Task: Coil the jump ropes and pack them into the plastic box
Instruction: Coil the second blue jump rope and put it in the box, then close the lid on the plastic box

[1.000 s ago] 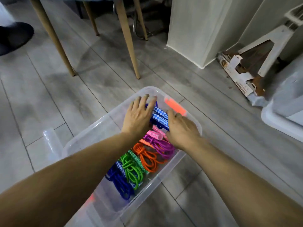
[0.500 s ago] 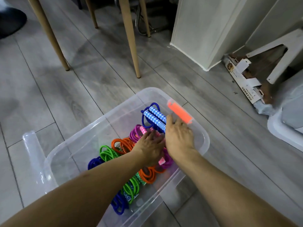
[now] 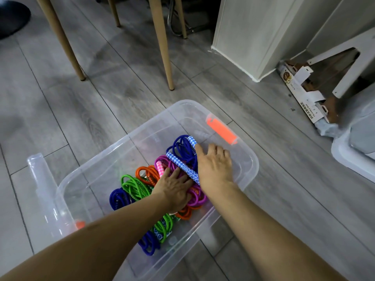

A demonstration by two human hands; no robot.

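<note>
Printed characters are seen only on the flattened cardboard carton (image 3: 302, 98), which lies on the floor at the right, against the foot of the white frame. A line of dark characters is printed along its white lower edge, near the carton's end, but it is too small and too skewed to be read; not even the script can be told. A round brown emblem is printed near the carton's far end, and no words can be made out in it. No lettering, number or brand can be read anywhere else in the view.
</note>
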